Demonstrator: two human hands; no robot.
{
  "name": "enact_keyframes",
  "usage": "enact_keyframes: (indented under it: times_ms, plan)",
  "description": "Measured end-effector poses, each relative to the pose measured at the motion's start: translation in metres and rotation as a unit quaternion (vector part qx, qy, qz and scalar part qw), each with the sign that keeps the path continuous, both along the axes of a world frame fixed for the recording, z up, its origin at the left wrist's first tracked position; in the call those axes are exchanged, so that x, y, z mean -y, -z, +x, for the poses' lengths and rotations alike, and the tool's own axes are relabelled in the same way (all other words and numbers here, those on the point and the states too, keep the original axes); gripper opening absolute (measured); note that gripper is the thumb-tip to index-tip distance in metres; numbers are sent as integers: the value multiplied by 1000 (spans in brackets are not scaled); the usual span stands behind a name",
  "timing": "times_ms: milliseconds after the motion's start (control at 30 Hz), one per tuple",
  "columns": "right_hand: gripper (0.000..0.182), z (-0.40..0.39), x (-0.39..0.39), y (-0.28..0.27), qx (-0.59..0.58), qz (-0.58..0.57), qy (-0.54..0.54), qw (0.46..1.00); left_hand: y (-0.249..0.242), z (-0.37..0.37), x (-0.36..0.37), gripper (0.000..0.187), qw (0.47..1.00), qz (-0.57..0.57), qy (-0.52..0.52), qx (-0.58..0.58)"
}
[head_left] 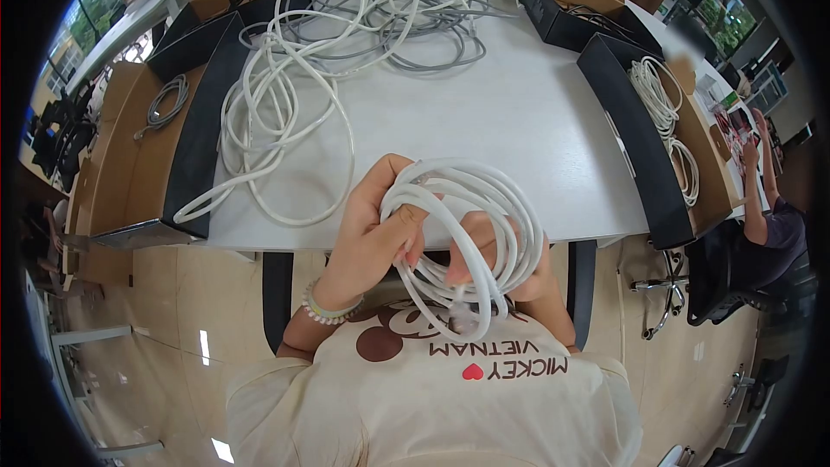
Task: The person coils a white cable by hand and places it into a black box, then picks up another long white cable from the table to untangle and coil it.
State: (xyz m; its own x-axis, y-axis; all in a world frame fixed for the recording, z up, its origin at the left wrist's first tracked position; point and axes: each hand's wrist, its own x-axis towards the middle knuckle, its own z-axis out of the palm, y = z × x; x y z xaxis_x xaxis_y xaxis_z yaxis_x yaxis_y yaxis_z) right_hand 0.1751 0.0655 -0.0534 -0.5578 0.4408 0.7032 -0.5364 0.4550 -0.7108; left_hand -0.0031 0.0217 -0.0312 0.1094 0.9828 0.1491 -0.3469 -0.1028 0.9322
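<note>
A thick coil of white cable [519, 207] is held in front of my chest, over the table's near edge. My left hand [380, 229], with a beaded bracelet at the wrist, is wrapped round the coil's left side. Through the middle of the coil the fingers of my right hand [493, 246] show, closed on its right side. A clear connector [462, 313] hangs at the bottom of the loops. Loose white cable [285, 112] lies in tangled loops on the table, left of the coil, and grey cable [441, 65] is tangled farther back.
On the left, an open black box [203, 134] holds a small grey coil [169, 104]. Another on the right [635, 156] holds white coils [654, 95]. More boxes with dark cables stand behind both. A person [769, 225] sits at the far right.
</note>
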Motion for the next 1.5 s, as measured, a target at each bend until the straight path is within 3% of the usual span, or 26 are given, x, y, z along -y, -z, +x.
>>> enact_keyframes:
  times_ms: [33, 100, 133, 200, 267, 333, 400, 433, 500, 533, 600, 633, 767, 867, 933, 967, 1000, 1067, 1100, 1167, 1300, 1400, 1500]
  plan:
    - [17, -1, -1, 1, 0, 1, 3, 1000, -1, 0, 1, 15, 1000, 1, 3, 0]
    - [20, 1, -3, -3, -61, -100, -102, 988, -1, 6, 1, 12, 997, 8, -62, -47]
    - [20, 5, -2, 3, -54, -91, -80, 991, -2, 11, 1, 11, 995, 20, -84, -42]
    - [34, 7, 3, 22, -99, -358, -242, 896, 14, 8, -2, 10, 990, 71, -111, -42]
    - [52, -1, 4, 8, -108, -394, -337, 848, 6, 11, 2, 9, 986, 33, -146, -80]
    - [52, -2, 2, 23, -43, -269, -265, 925, 8, 15, 2, 11, 984, 40, -144, -95]
    - [32, 0, 13, -8, 28, -70, -95, 993, 9, 18, 1, 16, 978, 63, -183, -71]
    - [32, 3, 18, -17, 28, -64, -86, 994, 10, 18, 0, 16, 980, 69, -175, -70]
    - [27, 7, 28, -24, 109, -96, 42, 988, 12, 16, 0, 20, 980, 55, -179, -72]
    - [27, 6, 27, -21, 108, -94, 44, 989, 12, 16, -1, 20, 980, 58, -177, -72]
    - [24, 2, 21, -7, 12, -68, 154, 986, 12, 16, -3, 20, 982, 99, -142, -72]
    - [25, 0, 19, -3, 26, -35, 219, 975, 9, 19, -2, 20, 983, 76, -151, -74]
    - [27, 2, 19, -13, 12, -12, 204, 979, 7, 17, -2, 17, 985, 77, -143, -55]
    - [31, 9, 20, -12, 41, -92, 176, 979, 14, 10, 2, 20, 992, 31, -118, -28]
    - [32, 10, 20, -9, 67, -179, 160, 968, 14, 9, 4, 35, 993, 42, -104, 47]
    - [33, 8, 20, -11, 23, -218, 139, 966, 11, 6, 5, 53, 992, -6, -106, 70]
    - [34, 6, 21, -14, -19, -258, 116, 959, 11, 3, 5, 53, 990, -13, -129, 62]
    - [39, 9, 16, -7, -7, -289, 94, 953, 12, -5, 2, 57, 986, 43, 62, 151]
    - [39, 9, 13, -6, -4, -293, 70, 954, 13, -9, -2, 57, 987, 44, 39, 147]
    - [40, 9, 9, -3, -11, -280, 65, 958, 17, -15, -8, 58, 956, 36, 192, 218]
    - [40, 5, 9, -11, -5, -299, 63, 952, 15, -15, -12, 44, 940, 31, 227, 252]
    - [75, -7, 17, -22, -27, -316, 197, 928, 8, -11, -7, 43, 959, 9, 174, 223]
    - [79, -5, 16, -20, -72, -361, 139, 919, 10, -12, -9, 41, 952, -21, 176, 251]
